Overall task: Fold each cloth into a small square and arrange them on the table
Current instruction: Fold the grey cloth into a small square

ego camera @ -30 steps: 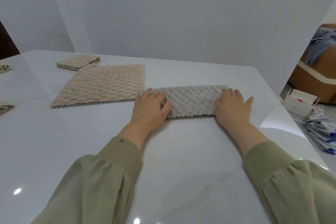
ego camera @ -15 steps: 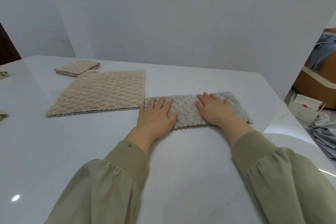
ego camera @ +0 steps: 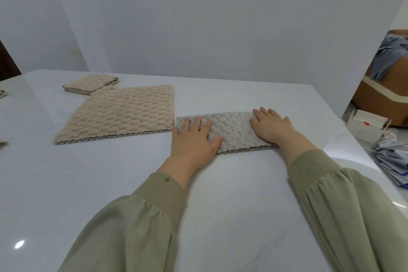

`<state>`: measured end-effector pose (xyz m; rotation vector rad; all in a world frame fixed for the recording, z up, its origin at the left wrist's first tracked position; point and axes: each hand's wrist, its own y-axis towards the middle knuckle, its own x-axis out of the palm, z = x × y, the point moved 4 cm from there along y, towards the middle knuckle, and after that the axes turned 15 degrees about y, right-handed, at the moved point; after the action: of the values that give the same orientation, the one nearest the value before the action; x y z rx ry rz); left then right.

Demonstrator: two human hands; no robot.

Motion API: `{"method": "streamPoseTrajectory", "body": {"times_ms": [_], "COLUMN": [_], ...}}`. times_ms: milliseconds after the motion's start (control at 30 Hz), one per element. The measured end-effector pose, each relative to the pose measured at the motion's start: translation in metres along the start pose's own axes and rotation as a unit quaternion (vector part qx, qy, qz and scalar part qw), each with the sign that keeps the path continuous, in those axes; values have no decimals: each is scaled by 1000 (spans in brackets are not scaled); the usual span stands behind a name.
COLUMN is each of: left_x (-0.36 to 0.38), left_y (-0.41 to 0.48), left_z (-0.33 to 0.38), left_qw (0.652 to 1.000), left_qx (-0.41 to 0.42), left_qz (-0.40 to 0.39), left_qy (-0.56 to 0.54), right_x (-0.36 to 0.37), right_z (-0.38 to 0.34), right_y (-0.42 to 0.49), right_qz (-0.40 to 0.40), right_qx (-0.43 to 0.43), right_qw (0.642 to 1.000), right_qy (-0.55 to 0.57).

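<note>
Grey cloth (ego camera: 229,131) folded to a strip, flat; beige cloth (ego camera: 123,112) spread beside it; small folded beige square (ego camera: 90,83) behind.

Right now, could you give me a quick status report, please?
Both hands flat, left hand, right hand, on grey cloth. Cloth a folded strip. Nothing in the way.
</note>
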<state>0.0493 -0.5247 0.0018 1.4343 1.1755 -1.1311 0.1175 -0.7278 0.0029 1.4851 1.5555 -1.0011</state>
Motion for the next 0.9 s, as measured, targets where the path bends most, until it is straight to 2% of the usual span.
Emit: {"method": "streamPoseTrajectory", "body": {"times_ms": [67,267,600,767,900], "left_x": [4,4,4,4,4], "left_y": [2,0,2,1,2], "left_z": [-2,-2,-2,-1,-1], "left_qw": [1000,1000,1000,1000,1000], "left_qx": [-2,-1,-1,-1,-5], "left_qz": [-23,-25,-29,-29,-27], "left_qy": [0,7,3,-1,-6], "right_x": [-3,-18,-25,-29,-30], "right_z": [6,26,27,28,26], "right_y": [3,4,6,6,5], "right_qz": [21,88,93,125,160], "right_qx": [21,105,109,122,86], "right_qw": [1000,989,984,975,959], "right_qy": [9,52,101,139,219]}}
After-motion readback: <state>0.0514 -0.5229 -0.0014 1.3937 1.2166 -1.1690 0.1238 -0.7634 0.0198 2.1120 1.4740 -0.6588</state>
